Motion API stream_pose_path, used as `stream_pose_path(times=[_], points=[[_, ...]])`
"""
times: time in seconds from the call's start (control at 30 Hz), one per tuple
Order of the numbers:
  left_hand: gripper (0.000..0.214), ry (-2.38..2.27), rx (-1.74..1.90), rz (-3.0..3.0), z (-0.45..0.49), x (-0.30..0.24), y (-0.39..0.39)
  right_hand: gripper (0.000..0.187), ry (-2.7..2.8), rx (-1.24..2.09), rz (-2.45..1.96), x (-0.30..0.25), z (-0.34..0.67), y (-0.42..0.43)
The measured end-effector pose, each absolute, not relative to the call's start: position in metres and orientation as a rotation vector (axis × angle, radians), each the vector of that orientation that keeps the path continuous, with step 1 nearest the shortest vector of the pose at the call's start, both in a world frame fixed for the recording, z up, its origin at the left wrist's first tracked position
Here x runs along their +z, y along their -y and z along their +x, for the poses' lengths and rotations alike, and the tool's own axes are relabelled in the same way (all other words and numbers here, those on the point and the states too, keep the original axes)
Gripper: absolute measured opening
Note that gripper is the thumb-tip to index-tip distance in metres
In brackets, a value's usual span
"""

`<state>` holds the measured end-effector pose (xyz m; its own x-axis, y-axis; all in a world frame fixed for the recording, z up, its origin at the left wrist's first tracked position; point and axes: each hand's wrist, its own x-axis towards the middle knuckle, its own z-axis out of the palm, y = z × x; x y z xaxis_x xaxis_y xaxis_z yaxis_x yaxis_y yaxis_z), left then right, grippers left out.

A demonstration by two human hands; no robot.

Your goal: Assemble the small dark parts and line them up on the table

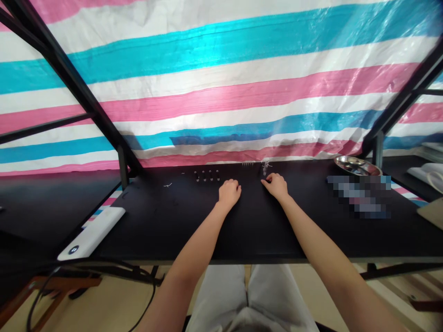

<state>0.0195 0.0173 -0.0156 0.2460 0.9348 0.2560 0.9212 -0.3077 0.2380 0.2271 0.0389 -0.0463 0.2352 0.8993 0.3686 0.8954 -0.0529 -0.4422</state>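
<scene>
A: In the head view, where is the person's left hand (229,192)?

B: It is on the black table (256,230), back of the hand up, fingers bent under in a loose curl. Whether they have hold of anything cannot be told, since the hand hides what is beneath it.

A: And the right hand (276,186)?

B: Just across from the left, with a strip of bare table between them. Its thumb stands a little apart from the bent forefinger and points toward the left hand. Nothing shows in that gap, but the fingertips are too small to rule out a tiny part.

A: What lies nearest to the right hand?

B: A small pale piece (266,168), just beyond the fingertips, with thin white ends sticking out at its top. Whether it touches the fingers is unclear. To its left, at the far edge, is a row of tiny pieces (248,164).

A: And by the left hand?

B: Four small dark pieces (204,176) with shiny ends, lined up beside it on its left. Farther left lie some thin white strands (168,185).

A: The table's ends?

B: A long white case (92,234) lies at the left, and a shiny metal tray (372,169) at the far right.
</scene>
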Motion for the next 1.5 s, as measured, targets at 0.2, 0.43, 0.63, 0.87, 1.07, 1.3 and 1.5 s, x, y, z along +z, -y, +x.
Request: stream_pose_path(times=[0.2,0.43,0.63,0.87,1.07,1.3,1.5], points=[[0.021,-1.577,0.614,2.671,0.039,-0.021,-0.008,0.030,1.680,0.004,-1.926,-0.050,0.235,-0.057],[0.034,-1.512,0.666,2.664,0.055,-0.030,-0.024,0.032,1.737,0.050,-1.931,-0.050,0.241,-0.074],[0.055,-1.397,0.663,2.649,0.073,-0.033,-0.047,0.029,1.764,0.043,-1.904,-0.046,0.241,-0.076],[0.064,-1.441,0.628,2.673,0.094,-0.031,-0.067,0.024,1.780,0.016,-1.891,-0.043,0.240,-0.075],[0.057,-1.492,0.608,2.688,0.096,-0.030,-0.070,0.023,1.825,0.007,-1.907,-0.041,0.240,-0.075],[0.023,-1.556,0.805,2.543,0.088,-0.032,-0.073,0.020,1.866,-0.046,-1.905,-0.044,0.240,-0.076],[0.015,-1.444,1.128,2.285,0.085,-0.036,-0.082,0.017,1.888,-0.052,-1.890,-0.044,0.240,-0.074]])
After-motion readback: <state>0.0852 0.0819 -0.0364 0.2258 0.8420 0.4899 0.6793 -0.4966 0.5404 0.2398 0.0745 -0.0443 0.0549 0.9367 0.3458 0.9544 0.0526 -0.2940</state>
